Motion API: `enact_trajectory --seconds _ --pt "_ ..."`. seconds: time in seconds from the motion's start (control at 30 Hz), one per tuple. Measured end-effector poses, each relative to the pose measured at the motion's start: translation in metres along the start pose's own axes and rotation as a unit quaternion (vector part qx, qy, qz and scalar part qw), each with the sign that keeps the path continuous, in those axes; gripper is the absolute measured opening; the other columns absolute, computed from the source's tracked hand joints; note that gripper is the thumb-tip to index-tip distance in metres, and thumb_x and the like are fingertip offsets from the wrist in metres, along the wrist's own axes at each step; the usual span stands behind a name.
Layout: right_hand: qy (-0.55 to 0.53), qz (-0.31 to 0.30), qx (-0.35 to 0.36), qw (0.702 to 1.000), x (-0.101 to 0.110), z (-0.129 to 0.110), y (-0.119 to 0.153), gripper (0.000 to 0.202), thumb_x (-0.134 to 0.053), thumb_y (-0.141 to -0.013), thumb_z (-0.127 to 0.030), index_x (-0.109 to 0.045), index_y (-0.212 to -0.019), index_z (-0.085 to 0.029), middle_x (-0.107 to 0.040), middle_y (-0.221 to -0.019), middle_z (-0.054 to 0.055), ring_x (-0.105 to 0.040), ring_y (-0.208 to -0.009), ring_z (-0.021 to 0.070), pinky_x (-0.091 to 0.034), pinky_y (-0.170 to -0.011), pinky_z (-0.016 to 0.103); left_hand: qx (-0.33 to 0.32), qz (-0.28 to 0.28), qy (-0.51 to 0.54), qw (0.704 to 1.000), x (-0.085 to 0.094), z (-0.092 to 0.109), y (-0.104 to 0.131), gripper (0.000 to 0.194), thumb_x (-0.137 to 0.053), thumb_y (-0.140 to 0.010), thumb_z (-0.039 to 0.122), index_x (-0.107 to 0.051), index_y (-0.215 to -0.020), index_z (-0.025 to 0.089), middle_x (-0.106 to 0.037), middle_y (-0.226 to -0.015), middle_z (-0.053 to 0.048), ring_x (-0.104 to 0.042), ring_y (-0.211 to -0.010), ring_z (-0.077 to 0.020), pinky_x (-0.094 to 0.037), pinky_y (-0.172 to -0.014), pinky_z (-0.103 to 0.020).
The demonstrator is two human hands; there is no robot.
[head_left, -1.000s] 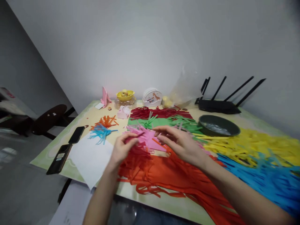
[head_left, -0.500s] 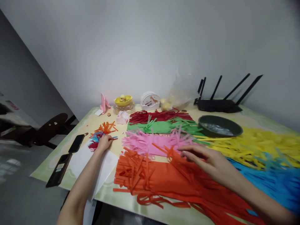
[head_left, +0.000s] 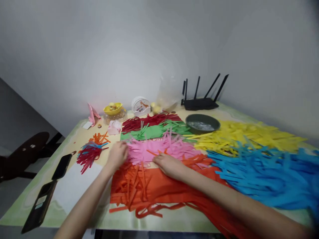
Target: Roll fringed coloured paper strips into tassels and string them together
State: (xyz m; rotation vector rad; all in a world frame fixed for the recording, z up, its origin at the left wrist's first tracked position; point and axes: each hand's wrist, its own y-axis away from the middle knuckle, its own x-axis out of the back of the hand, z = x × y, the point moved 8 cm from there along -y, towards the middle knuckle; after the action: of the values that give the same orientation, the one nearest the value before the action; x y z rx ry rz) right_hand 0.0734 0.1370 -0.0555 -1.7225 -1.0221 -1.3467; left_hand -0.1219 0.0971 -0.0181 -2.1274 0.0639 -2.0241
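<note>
My left hand (head_left: 118, 155) is at the left end of the pink fringed paper (head_left: 155, 146), its fingers curled in; what they hold, if anything, is hidden. Over the border between the pink sheet and the orange fringed paper (head_left: 164, 189), my right hand (head_left: 170, 165) is closed, with an orange strip (head_left: 151, 152) showing at its fingertips. Left of my left hand lies a tassel bundle of dark red strips (head_left: 90, 155), blue strips (head_left: 92, 146) and orange strips (head_left: 98, 137).
Behind lie green fringe (head_left: 152, 132) and dark red fringe (head_left: 154, 121). To the right are yellow fringe (head_left: 251, 134), blue fringe (head_left: 259, 176), a dark bowl (head_left: 203, 123) and a router (head_left: 201, 104). White paper (head_left: 77, 184) and two phone-like objects (head_left: 62, 166) lie on the left.
My left hand has left the tassel bundle and moved right to the pink fringe. My right hand has come down and left onto the orange strips. The view has turned right.
</note>
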Motion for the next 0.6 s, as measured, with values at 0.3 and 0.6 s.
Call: enact_trajectory --seconds 0.3,0.6 --pt "0.084 0.037 -0.190 0.978 -0.020 0.051 -0.017 0.040 -0.037 -0.087 -0.005 -0.057 -0.122 -0.004 -0.057 -0.125 0.025 -0.051 -0.113 0.0331 -0.043 -0.087 0.044 -0.045 -0.082 -0.026 0.995 -0.065 0.111 -0.003 0.030 -0.040 -0.086 0.008 -0.065 -0.102 0.004 -0.064 -0.102 -0.021 -0.061 -0.097 -0.0268 -0.046 -0.088 -0.039" --pt "0.112 0.085 -0.264 0.954 0.047 0.104 0.049 0.038 -0.032 -0.093 -0.011 -0.057 -0.116 0.004 -0.058 -0.114 0.032 -0.052 -0.109 0.0359 -0.040 -0.089 0.047 -0.099 -0.077 -0.005 0.992 -0.046 0.129 -0.009 0.029 -0.041 -0.087 0.009 -0.065 -0.103 0.006 -0.059 -0.111 -0.022 -0.050 -0.111 -0.0307 -0.040 -0.093 -0.046"
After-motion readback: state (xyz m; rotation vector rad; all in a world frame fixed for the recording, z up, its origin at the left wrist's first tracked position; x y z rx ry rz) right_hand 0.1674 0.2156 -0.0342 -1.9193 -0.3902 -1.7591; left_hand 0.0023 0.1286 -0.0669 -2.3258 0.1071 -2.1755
